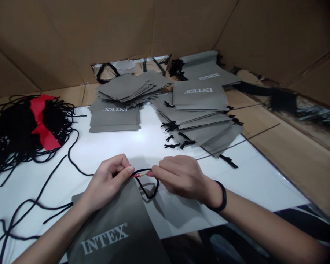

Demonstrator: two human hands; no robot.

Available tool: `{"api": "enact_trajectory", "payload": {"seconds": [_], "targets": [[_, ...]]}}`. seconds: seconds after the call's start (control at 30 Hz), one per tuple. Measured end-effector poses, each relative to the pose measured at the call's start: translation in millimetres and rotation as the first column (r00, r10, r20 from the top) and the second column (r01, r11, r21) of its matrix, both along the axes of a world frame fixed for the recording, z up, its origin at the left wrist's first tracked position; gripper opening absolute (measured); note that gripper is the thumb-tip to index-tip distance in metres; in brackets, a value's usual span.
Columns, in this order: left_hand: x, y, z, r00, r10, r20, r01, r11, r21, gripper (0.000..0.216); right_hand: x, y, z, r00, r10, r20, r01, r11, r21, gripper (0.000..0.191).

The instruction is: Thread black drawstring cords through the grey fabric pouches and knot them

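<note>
A grey flat drawstring bag (118, 220) printed INTEX lies in front of me. Its top corner is pinched between the thumb and fingers of my left hand (108, 179). From that corner sticks a thin red-and-yellow stick (142, 174), whose far end is gripped by my closed right hand (180, 176). A black cord (151, 198) forms a small loop between the two hands, beside the stick. The right fingertips hide how cord and stick are joined. More black cord (53, 208) comes out at the bag's left side.
A big bundle of black cords (11, 135), tied with a red ribbon (40, 121), lies at left. Unstrung grey bags (115, 119) are stacked at back centre, corded ones (200, 97) at back right. Cardboard walls (121, 29) enclose the white table (250, 179). A white bowl (125, 66) stands behind.
</note>
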State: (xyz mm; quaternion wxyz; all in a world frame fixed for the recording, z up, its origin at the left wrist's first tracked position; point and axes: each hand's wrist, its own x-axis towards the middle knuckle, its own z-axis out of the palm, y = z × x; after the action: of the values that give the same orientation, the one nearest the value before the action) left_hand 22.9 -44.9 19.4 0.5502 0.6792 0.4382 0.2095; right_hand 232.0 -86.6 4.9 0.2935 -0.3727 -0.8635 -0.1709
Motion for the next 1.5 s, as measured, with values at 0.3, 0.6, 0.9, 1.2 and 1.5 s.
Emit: {"api": "enact_trajectory", "payload": {"seconds": [0.3,0.6,0.9,1.2,1.5], "targets": [[0,0,-1.8,0.997,-0.053,0.064,0.065,0.977,-0.202,0.037,1,-2,0.5,0.996,0.071,0.056,-0.074,0.996,0.049,0.024],[7,-6,-3.8,0.985,-0.157,0.075,0.169,0.965,-0.199,0.032,-8,-4,-4.5,0.99,0.121,0.072,-0.121,0.993,-0.004,0.03],[-4,7,1.9,0.994,-0.095,-0.055,0.093,0.995,-0.033,0.029,17,11,-0.6,0.995,-0.052,-0.089,0.034,0.981,-0.191,0.029],[-6,12,-0.9,0.989,-0.133,-0.063,0.132,0.991,-0.022,0.026,10,13,-6.9,0.997,-0.019,-0.081,0.008,0.991,-0.133,0.035],[-8,13,-6.0,0.991,-0.123,-0.054,0.122,0.992,-0.023,0.024,8,12,-10.1,0.999,-0.038,-0.035,0.035,0.997,-0.068,0.037]]}}
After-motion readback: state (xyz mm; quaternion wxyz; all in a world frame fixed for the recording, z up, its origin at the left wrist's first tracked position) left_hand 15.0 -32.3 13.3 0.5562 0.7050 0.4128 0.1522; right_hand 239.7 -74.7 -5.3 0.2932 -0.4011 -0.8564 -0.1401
